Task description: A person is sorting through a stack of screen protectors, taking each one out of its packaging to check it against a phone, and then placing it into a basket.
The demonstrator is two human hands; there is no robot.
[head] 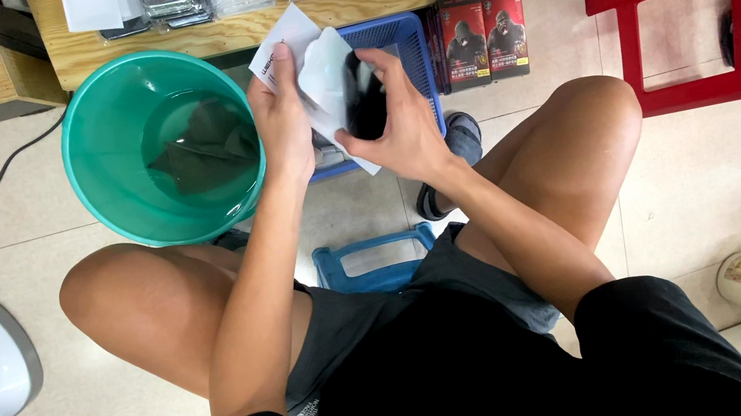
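Head view, left hand [281,117] and right hand [397,127] gripping flat white paper sleeve [325,79], glossy black slab [365,97] inside

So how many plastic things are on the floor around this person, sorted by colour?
Green: 1, the bucket
Blue: 2, the basket and the stool under the person
Red: 1, the stool
Total: 4
The left hand and right hand hold a white packet over the basket.
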